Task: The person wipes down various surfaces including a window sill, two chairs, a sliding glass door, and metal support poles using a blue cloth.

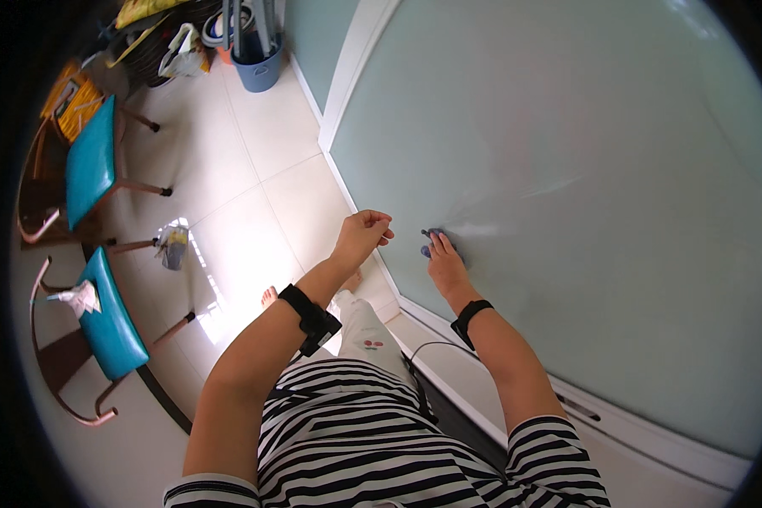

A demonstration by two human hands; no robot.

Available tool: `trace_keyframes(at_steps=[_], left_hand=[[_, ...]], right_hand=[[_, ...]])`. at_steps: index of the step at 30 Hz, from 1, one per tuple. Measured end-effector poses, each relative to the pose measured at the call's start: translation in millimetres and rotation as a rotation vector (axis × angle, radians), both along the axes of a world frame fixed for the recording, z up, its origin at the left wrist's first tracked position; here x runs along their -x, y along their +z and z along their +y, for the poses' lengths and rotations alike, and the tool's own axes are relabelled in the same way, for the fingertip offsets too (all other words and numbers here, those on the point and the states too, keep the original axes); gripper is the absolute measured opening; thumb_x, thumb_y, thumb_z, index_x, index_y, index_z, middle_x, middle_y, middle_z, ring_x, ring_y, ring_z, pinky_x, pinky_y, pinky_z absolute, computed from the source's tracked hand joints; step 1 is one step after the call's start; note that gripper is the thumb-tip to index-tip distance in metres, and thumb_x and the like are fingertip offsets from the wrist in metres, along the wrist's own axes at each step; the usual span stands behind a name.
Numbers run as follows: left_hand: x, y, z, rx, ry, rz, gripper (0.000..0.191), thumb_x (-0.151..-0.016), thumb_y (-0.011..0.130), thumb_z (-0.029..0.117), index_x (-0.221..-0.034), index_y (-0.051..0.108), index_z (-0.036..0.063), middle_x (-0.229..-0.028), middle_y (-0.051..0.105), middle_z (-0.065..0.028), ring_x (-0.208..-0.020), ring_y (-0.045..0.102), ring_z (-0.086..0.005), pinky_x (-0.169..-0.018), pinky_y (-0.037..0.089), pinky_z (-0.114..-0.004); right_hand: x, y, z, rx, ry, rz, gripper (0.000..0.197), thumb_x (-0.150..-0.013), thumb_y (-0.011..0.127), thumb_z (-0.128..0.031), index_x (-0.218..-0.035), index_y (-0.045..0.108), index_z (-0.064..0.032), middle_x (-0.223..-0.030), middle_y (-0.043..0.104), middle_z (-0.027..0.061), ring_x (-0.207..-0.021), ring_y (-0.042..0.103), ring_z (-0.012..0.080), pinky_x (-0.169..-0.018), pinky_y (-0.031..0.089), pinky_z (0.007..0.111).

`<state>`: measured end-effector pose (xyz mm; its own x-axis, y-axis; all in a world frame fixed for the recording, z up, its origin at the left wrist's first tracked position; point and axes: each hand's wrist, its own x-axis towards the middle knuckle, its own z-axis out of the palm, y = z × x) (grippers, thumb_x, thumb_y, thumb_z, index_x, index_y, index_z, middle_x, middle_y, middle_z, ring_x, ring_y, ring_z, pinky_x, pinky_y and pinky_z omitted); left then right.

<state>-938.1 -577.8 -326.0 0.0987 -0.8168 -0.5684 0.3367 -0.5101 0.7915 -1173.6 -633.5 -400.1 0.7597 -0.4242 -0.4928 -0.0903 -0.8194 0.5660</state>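
Note:
My right hand [446, 261] presses a dark blue cloth [436, 232] flat against a large frosted glass door panel [565, 241]. Bunched edges of the cloth stick out past the fingers, and the palm hides the rest of it. Faint whitish streaks show on the glass above the hand. To the left, my left hand [363, 236] hangs in the air near the panel's white frame [338, 124], its fingers loosely curled. Nothing can be made out between its thumb and fingers.
Two chairs with teal seats [94, 162] stand at the left; a crumpled pack [82, 297] lies on the nearer one. A grey bag [174, 246] rests on the tiled floor [228, 209] by a chair leg. A blue bucket [258, 71] holding long grey pieces stands at the back.

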Motion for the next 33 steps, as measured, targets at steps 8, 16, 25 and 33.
trace_keyframes(at_steps=[8,16,25,33], left_hand=[[-7.0,-2.2,13.6,0.008,0.133,0.024,0.019,-0.089,0.051,0.013,-0.101,0.059,0.0014,-0.082,0.063,-0.0051,-0.071,0.057,-0.0102,-0.066,0.046,-0.023],[-35.8,11.4,37.9,0.07,0.194,0.072,0.021,-0.088,0.05,0.011,-0.1,0.058,-0.0037,-0.08,0.063,-0.0079,-0.07,0.058,-0.0122,-0.065,0.047,-0.023],[-71.7,15.1,41.4,0.141,0.098,0.035,0.019,-0.088,0.05,0.012,-0.101,0.058,-0.0003,-0.08,0.063,-0.0061,-0.069,0.057,-0.0108,-0.066,0.046,-0.023],[-59.6,39.6,35.4,0.149,-0.053,0.053,0.02,-0.089,0.05,0.014,-0.102,0.058,0.0014,-0.081,0.063,-0.0045,-0.071,0.057,-0.0103,-0.069,0.047,-0.022]], right_hand=[[-91.7,66.1,-74.7,0.112,0.014,-0.292,0.033,-0.085,0.05,-0.018,-0.113,0.062,-0.0067,-0.13,0.051,0.0075,-0.131,0.032,0.0295,-0.111,0.015,0.046],[-89.3,98.7,-56.5,0.179,0.042,-0.274,0.033,-0.086,0.049,-0.02,-0.115,0.06,-0.0087,-0.132,0.049,0.0053,-0.13,0.034,0.0291,-0.11,0.018,0.048],[-53.6,177.0,-54.6,0.273,-0.054,-0.345,0.035,-0.086,0.048,-0.019,-0.12,0.056,-0.0128,-0.135,0.044,0.0057,-0.131,0.031,0.0279,-0.109,0.019,0.05],[-105.7,299.1,-56.6,0.667,-0.054,-0.737,0.037,-0.085,0.047,-0.017,-0.12,0.055,-0.0151,-0.134,0.045,0.0068,-0.129,0.033,0.0286,-0.105,0.023,0.051]])
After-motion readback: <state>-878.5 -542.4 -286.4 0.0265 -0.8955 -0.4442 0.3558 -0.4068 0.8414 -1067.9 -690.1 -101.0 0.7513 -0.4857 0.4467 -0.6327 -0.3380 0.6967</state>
